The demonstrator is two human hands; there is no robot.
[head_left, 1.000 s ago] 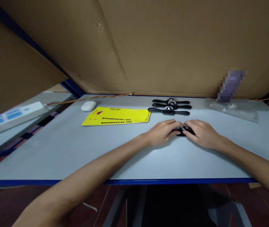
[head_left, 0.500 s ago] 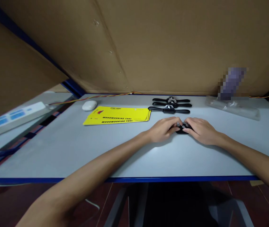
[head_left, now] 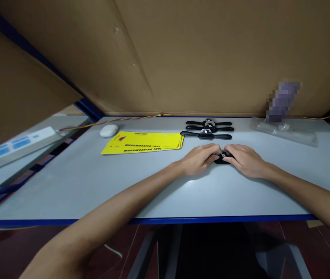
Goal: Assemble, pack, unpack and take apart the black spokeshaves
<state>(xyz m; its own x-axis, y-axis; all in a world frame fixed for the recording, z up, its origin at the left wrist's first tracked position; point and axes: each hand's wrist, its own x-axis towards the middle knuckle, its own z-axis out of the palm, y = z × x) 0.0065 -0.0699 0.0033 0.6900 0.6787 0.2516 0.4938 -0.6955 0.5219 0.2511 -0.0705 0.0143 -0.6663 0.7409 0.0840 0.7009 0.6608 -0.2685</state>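
A black spokeshave [head_left: 223,159] lies low over the table between my hands, only its middle with the metal blade part showing. My left hand [head_left: 201,159] is closed around its left handle, thumb and fingertips close to the blade. The right handle is covered by my right hand [head_left: 244,159], which is closed on it with the thumb against the body. Just beyond my hands, more black spokeshaves [head_left: 206,135] lie in a row, handles pointing left and right. Yellow printed cards [head_left: 144,142] reading "WOODWORKING TOOL" overlap to the left of them.
A white rounded case [head_left: 109,130] sits behind the cards. Clear plastic packaging [head_left: 287,133] lies at the back right, below a blurred purple object [head_left: 284,100]. A power strip [head_left: 18,143] rests on the side surface at left. Brown board walls [head_left: 211,58] enclose the table [head_left: 95,190].
Both hands stay on the spokeshave with almost the same grip. The whole view has shifted very slightly; the other things keep their places.
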